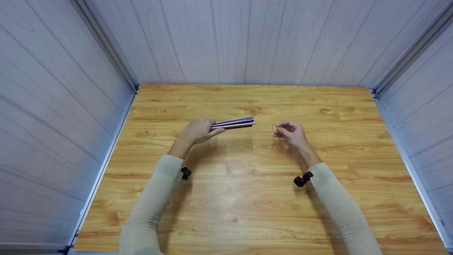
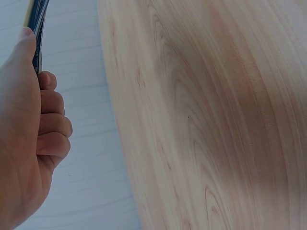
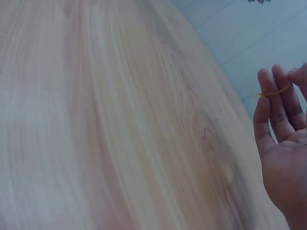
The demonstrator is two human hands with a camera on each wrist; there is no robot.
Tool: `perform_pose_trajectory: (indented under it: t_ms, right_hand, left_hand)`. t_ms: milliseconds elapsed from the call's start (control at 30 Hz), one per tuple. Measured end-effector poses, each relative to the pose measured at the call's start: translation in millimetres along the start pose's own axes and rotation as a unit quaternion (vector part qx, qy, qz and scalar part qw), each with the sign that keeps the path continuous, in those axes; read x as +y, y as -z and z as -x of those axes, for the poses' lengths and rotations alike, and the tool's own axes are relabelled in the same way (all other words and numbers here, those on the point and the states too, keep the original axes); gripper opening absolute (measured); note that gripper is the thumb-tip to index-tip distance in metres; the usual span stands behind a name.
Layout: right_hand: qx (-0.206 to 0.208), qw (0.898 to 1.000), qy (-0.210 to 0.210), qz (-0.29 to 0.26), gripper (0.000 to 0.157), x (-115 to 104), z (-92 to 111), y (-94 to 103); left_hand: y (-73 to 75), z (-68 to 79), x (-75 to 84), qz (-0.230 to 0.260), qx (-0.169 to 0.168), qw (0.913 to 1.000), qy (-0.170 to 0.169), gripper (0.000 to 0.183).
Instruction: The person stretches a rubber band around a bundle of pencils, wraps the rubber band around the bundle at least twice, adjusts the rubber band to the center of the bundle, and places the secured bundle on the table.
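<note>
My left hand (image 1: 198, 131) grips a bundle of pencils (image 1: 234, 123), dark blue with light stripes, above the middle of the table. Their free ends point right and fan slightly apart. In the left wrist view the fingers are curled and the thumb lies along the pencils (image 2: 38, 28), whose upper part runs out of the frame. To the right, apart from the bundle, my right hand (image 1: 293, 135) pinches a thin yellow rubber band (image 1: 273, 127) between thumb and finger. The right wrist view shows the rubber band (image 3: 274, 93) as a thin strand across the fingers.
Beneath both hands lies a wood-grain table (image 1: 230, 198). Pale panels stand around it: a back wall (image 1: 233, 42), a left wall (image 1: 53, 117) and a right wall (image 1: 424, 106). Small black cameras are strapped at the left wrist (image 1: 185, 173) and right wrist (image 1: 303, 179).
</note>
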State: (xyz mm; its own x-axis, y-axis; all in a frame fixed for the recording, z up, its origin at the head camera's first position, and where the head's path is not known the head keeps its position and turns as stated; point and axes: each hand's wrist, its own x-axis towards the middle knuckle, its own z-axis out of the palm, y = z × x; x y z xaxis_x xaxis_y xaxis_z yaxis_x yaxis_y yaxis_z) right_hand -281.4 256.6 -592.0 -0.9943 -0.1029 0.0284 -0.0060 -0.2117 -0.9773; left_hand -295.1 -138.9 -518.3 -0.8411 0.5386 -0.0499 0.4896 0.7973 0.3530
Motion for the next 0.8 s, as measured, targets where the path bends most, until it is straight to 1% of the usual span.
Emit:
perform_pose_trajectory:
  t_ms: [67,133,300,400,533,667,800]
  right_hand:
    - [-0.011,1.0,0.017,-0.013,0.022,0,0,-1.7]
    - [-0.022,0.999,0.026,-0.027,0.028,0,0,-3.4]
    - [-0.042,0.997,0.032,-0.049,0.041,-3,1,-5.8]
    - [-0.053,0.996,0.033,-0.059,0.043,-4,2,-6.6]
    - [-0.066,0.993,0.028,-0.093,0.045,-5,2,-7.9]
    - [-0.079,0.991,0.026,-0.108,0.049,-7,1,-9.7]
    - [-0.098,0.986,0.032,-0.131,0.046,-8,1,-11.4]
  left_hand:
    - [-0.6,0.5,-0.4,-0.002,0.001,1.0,-0.001,0.064]
    - [-1.0,0.7,-0.7,-0.002,0.002,1.0,-0.001,0.064]
    - [-1.5,1.0,-1.3,0.0,0.0,1.0,0.001,0.064]
    - [-1.3,1.1,-1.5,0.001,-0.004,1.0,0.003,0.063]
    - [-1.3,1.0,-1.9,-0.002,-0.006,1.0,0.005,0.062]
    - [-1.3,0.8,-2.3,-0.001,-0.006,1.0,0.005,0.062]
    - [-0.9,1.3,-3.0,0.006,-0.006,0.9999,0.007,0.061]
